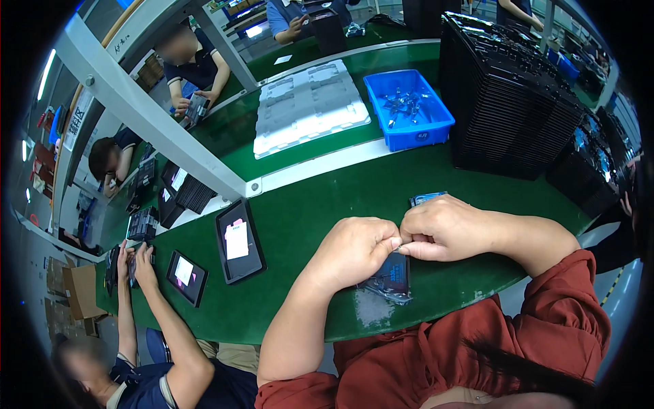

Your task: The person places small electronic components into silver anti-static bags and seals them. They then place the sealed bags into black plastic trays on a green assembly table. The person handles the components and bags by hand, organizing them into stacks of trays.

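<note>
My left hand (357, 249) and my right hand (443, 228) meet over the green bench, fingertips pinched together on a small pale part that is mostly hidden. Under them lies a dark flat device (392, 278), its near end sticking out below my left hand; both hands rest on or just above it. A second bluish flat piece (426, 198) peeks out behind my right hand. My fingers cover the spot where they touch the device.
A blue bin (409, 109) of small metal parts, a white moulded tray (306, 105) and tall stacks of black trays (507, 95) stand behind. Two dark tablets (238, 240) (187, 276) lie left, near a co-worker's hands (136, 262). Other people work farther back.
</note>
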Motion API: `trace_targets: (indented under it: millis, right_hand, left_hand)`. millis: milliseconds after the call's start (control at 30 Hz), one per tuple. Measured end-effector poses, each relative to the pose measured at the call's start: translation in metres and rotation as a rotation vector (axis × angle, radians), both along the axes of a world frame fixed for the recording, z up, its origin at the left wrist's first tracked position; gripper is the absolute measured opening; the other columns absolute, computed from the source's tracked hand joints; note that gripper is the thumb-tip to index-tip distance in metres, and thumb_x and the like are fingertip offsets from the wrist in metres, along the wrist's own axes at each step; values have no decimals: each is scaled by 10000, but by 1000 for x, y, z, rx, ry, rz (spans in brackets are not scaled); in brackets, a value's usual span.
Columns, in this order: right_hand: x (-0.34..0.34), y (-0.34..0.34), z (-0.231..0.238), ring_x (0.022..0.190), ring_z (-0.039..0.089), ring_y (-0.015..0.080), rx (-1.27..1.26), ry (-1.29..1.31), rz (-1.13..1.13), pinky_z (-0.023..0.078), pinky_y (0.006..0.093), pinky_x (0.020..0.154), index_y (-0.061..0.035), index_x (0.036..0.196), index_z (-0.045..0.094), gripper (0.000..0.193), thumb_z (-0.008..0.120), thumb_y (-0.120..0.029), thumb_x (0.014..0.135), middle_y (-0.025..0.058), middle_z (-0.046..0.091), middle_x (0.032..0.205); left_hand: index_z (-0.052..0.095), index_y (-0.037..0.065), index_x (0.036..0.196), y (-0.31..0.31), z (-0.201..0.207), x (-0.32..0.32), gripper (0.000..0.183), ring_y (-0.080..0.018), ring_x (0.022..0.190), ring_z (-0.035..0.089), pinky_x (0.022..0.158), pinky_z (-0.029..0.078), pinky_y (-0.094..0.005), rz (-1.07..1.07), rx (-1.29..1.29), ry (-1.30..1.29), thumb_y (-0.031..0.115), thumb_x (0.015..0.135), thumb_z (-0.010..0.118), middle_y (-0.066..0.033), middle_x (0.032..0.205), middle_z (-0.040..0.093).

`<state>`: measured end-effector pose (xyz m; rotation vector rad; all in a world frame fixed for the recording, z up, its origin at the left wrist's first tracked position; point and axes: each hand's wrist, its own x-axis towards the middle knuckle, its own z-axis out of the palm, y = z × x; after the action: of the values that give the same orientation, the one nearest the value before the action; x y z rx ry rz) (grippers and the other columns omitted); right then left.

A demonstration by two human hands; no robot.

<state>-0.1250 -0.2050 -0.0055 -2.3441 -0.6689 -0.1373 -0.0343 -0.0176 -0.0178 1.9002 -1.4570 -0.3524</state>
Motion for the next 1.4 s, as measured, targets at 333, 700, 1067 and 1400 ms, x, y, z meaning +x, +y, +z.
trace_targets:
  millis: [333, 700, 1067, 1400]
  right_hand:
    - [9, -11, -14, 491, 516, 297, 210, 7, 230, 408, 388, 470, -7, 602, 503, 266, 612, -115, 819, 121, 507, 554]
    - [-5, -1, -8, 402, 443, 215, -55, -631, 203, 356, 333, 388, -76, 553, 450, 275, 685, -75, 695, 41, 425, 524]
    - [13, -18, -2, 532, 530, 262, -82, -729, -192, 419, 370, 470, -34, 785, 576, 106, 668, -82, 763, 86, 508, 636]
    - [92, -64, -21, 866, 580, 306, -679, -629, -697, 498, 389, 705, -36, 932, 631, 213, 604, -41, 721, 128, 564, 915]
  left_hand:
    - [645, 19, 815, -1, 1, 1, 184, -229, 647, 607, 609, 475, -316, -44, -63, 130, 179, 876, 579, -97, 715, 629]
    - [649, 11, 814, 2, 7, 3, 162, -206, 654, 617, 619, 486, -309, -4, -28, 263, 151, 863, 584, -98, 718, 642]
    - [617, -2, 851, 23, -21, 61, 176, -75, 715, 538, 683, 438, -225, 439, -510, 446, 136, 931, 543, 1, 768, 610]
    - [599, -5, 831, 7, -35, 52, 193, -104, 666, 524, 638, 434, -248, 439, -334, 243, 159, 920, 547, -33, 705, 586]
